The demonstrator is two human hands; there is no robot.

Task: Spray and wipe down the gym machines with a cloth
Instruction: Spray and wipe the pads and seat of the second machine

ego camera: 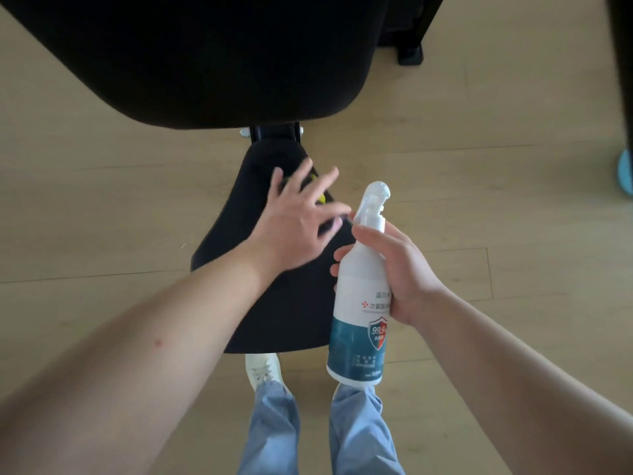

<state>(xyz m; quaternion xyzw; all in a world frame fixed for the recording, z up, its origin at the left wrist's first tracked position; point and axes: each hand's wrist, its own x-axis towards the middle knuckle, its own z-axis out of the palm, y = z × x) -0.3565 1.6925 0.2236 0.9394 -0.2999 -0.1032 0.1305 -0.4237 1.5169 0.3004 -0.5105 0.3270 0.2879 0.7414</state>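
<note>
The left hand point(301, 217), fingers straight and spread, is over the black seat pad point(291, 313), with a scrap of yellow point(321, 198) beneath the fingers (too blurred to name). The right hand point(404, 279) grips the white-and-teal spray bottle point(359, 303) upright at the pad's right edge.

Wooden floor point(479, 200) with machine foot point(409, 54), white shoe point(262, 370)

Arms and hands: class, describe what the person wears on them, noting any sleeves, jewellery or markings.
The left arm and right arm are bare to the picture's edge; no sleeves show. Neither the left hand nor the right hand wears a glove. No watch, bracelet or ring is visible; the left fingers are blurred.
</note>
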